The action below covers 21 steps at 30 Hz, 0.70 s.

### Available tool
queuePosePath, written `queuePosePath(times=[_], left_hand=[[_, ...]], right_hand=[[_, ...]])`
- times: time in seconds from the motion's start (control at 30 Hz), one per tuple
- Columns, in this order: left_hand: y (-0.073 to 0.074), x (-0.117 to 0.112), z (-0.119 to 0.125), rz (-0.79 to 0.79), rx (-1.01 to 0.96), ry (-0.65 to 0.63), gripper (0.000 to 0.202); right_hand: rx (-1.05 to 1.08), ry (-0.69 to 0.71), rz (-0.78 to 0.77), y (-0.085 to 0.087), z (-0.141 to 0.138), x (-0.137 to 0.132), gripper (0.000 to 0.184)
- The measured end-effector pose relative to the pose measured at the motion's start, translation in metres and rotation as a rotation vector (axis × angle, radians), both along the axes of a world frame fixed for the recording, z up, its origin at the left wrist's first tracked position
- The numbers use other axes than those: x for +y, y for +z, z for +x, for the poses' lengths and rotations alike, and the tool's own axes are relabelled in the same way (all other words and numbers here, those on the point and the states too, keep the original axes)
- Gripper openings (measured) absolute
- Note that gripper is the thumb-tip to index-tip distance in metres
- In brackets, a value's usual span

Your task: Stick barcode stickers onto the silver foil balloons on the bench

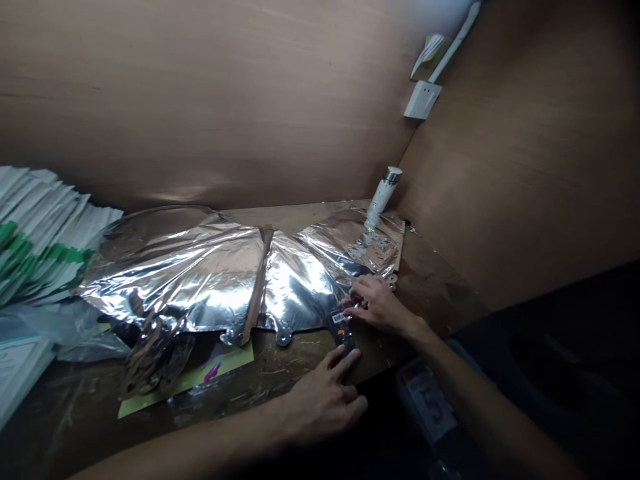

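**Desk:** What is the item under inspection, and where does it sit?

**Operator:** On my feed, it is a dark strip (342, 335) with a white barcode label (339, 318). It lies at the near edge of a silver foil sheet (295, 287), its upper end on the foil and its lower end over the wooden bench (430, 287). Its long axis points roughly toward the wearer, tipped slightly off straight.

**Desk:** Finger status?

**Operator:** The strip lies between both hands. The right hand (381, 308) is at its upper end, with the fingers curled down at the label. I cannot confirm whether they are gripping it or merely touching it. The left hand (323, 401) is at the lower end, its fingers extended and spread, not closed on anything, with one fingertip just at the strip's end.

**Desk:** Arm pose?

**Operator:** I log the right forearm (480, 380) angling in from the lower right, and the left forearm (180, 447) running low from the lower left.

**Desk:** Surroundings?

**Operator:** A white-and-silver bottle (381, 199) appears tilted at the foil's far corner. A green card (190, 380) lies under the foil's near edge, with a stack of white and green papers (40, 233) at the far left.
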<state>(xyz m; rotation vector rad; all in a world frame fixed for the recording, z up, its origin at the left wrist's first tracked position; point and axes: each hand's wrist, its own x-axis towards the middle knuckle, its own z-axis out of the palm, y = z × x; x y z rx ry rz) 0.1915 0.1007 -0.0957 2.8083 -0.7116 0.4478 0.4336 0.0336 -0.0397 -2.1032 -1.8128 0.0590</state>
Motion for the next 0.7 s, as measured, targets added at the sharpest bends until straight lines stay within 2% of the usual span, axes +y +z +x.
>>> queuePosePath(times=[0.07, 0.2, 0.37, 0.5, 0.7], left_hand=[[0.0, -0.001, 0.0, 0.008, -0.013, 0.002, 0.01], [0.003, -0.001, 0.0, 0.012, -0.021, 0.001, 0.01], [0.003, 0.0, 0.0, 0.017, -0.032, 0.003, 0.009], [0.0, 0.0, 0.0, 0.04, -0.049, 0.001, 0.011], [-0.004, -0.004, 0.0, 0.067, -0.104, 0.024, 0.009]], right_hand=[[-0.002, 0.103, -0.06, -0.003, 0.002, 0.005, 0.045], [0.058, 0.311, -0.23, -0.002, 0.012, 0.023, 0.029], [0.034, 0.483, -0.31, 0.014, 0.02, 0.044, 0.027], [-0.056, 0.455, -0.292, 0.041, 0.013, 0.059, 0.02], [-0.214, 0.264, -0.204, 0.095, -0.002, 0.089, 0.011]])
